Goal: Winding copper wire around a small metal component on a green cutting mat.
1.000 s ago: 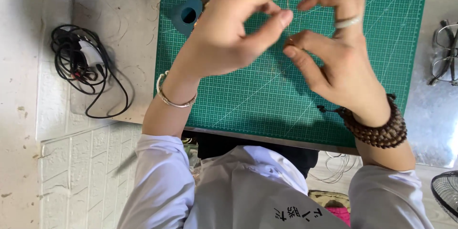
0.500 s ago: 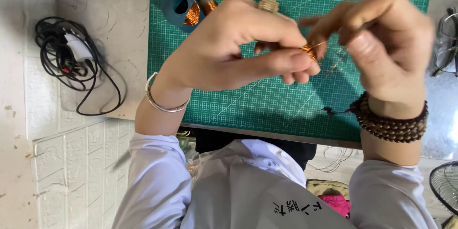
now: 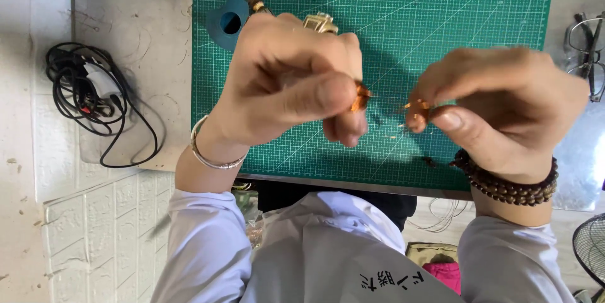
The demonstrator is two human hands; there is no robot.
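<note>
A small orange-copper piece [image 3: 360,97] sits pinched between the thumb and curled fingers of the left hand [image 3: 290,82], just above the near half of the green cutting mat [image 3: 441,19]. A second orange-copper piece [image 3: 417,110] is pinched between the thumb and forefinger of the right hand [image 3: 504,107]. The two pieces face each other across a short gap, not touching. What kind of object each piece is cannot be told; both are small and partly hidden.

The left hand is held knuckles up, thumb laid across the front, wrist bent toward the right. A silver bangle [image 3: 211,155] circles that wrist. The right hand mirrors it, fingers bunched and pointing left, with a dark bead bracelet [image 3: 507,183] wound around the wrist. Both forearms, in pale sleeves, rise from the near edge.

On the far left part of the mat stands a blue spool [image 3: 228,22], with a brass-coloured part [image 3: 320,22] just right of it. A coiled black cable [image 3: 88,95] lies on the grey surface well left of the mat.
</note>
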